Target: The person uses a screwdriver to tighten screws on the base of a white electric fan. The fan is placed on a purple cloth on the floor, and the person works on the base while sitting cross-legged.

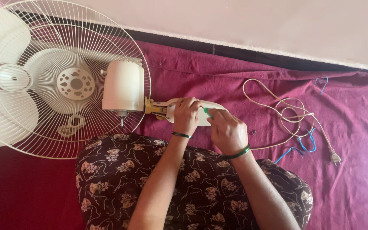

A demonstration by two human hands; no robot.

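A cream electric fan lies on a maroon cloth (218, 81), its wire cage (43, 76) at the left and its motor housing (123, 85) beside it. My left hand (187, 116) grips the fan's cream base piece (211, 111), which joins the motor by a yellowish bracket (152, 106). My right hand (227, 133) holds a green-handled tool (208, 112) with its tip against that base piece. Both wrists wear thin bangles.
A cream power cord (284, 113) loops on the cloth at the right and ends in a plug (334, 158). Blue wire pieces (305, 142) lie near it. My lap in dark floral fabric (120, 179) fills the foreground. A pale wall (256, 25) runs behind.
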